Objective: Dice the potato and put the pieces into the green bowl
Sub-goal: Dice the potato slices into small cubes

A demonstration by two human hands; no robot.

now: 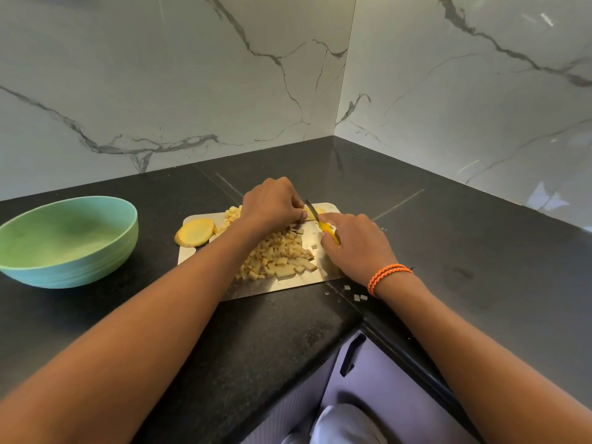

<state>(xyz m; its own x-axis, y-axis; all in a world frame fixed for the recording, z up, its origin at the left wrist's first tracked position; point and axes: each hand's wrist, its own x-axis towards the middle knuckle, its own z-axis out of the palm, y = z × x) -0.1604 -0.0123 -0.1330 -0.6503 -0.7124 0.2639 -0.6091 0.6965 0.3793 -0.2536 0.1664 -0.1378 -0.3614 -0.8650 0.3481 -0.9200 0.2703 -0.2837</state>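
I count one knife (322, 223), yellow handle gripped in the right hand (355, 245). Left hand (272, 203), fingers (301, 215) curled, pins one potato piece (312, 213); most of it hidden. Diced heap (278, 254) just below both hands. One slice (195, 232), one green bowl (69, 241) left. Three stray bits (357, 295) on table (480, 251).

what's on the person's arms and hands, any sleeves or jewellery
Both forearms are bare, with no sleeves in view. The right hand has an orange braided band wrapped twice round its wrist. The left hand and its wrist carry nothing: no rings, watch or gloves show.
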